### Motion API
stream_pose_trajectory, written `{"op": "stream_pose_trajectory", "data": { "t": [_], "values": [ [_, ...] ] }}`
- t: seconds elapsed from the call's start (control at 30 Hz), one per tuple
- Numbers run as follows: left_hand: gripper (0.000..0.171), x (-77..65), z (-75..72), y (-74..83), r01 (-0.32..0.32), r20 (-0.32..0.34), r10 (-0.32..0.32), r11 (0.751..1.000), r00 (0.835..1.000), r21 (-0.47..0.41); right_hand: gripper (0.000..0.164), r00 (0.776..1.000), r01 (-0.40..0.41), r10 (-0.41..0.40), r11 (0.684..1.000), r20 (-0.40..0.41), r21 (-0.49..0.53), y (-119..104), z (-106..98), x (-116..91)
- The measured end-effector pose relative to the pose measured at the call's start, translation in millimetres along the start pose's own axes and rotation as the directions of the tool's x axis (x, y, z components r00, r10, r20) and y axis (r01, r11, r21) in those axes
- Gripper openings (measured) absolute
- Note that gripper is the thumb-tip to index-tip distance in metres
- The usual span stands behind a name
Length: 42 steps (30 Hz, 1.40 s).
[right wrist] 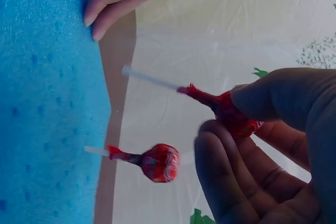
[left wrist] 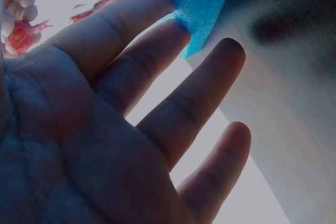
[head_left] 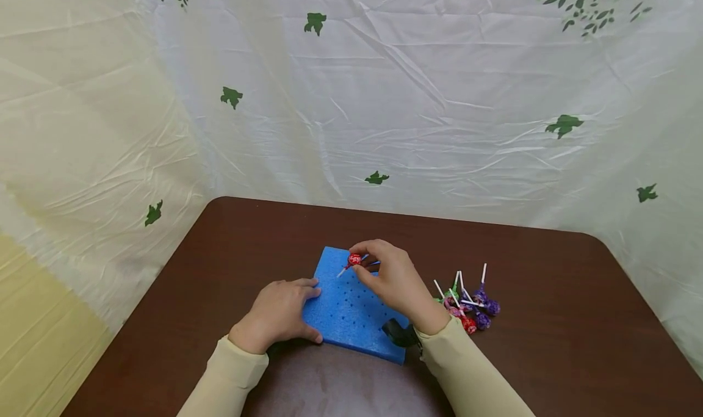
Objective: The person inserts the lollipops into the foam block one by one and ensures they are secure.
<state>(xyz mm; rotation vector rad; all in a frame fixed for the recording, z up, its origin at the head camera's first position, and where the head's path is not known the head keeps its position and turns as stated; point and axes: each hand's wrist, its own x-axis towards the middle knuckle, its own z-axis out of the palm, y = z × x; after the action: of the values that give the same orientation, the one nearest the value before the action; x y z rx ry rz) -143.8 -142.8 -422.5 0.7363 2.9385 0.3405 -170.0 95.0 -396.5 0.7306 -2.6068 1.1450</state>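
A blue foam block dotted with small holes lies on the table. My left hand rests against its left edge, fingers extended and touching the foam. Over the block's far part, my right hand pinches a red-wrapped lollipop by its candy end between thumb and fingers. The white stick of that lollipop points away from the hand, its tip apart from the foam in the right wrist view. A second red lollipop stands in the foam by its stick, beside the held one.
To the right of the block, a pile of lollipops in purple, green, pink and red wrappers lies on the brown table, several sticks pointing up. A white curtain with green leaves hangs behind the table.
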Motion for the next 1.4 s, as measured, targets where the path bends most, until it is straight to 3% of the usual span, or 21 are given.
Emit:
{"op": "stream_pose_trajectory", "data": {
  "t": [0.9, 1.4],
  "values": [
    [0.085, -0.4, 2.9, -0.9, 0.006, -0.011, -0.006, 1.0, 1.0, 0.019, 0.031, 0.999, 0.04, -0.038, 0.997, 0.034, -0.06, 11.3, 23.2, 2.0],
    [0.084, -0.5, 2.1, 0.5, 0.003, -0.015, -0.003, 1.0, 1.0, 0.011, 0.032, 0.997, 0.07, -0.067, 0.994, 0.041, -0.082, 9.9, 24.7, 0.8]
  ]
}}
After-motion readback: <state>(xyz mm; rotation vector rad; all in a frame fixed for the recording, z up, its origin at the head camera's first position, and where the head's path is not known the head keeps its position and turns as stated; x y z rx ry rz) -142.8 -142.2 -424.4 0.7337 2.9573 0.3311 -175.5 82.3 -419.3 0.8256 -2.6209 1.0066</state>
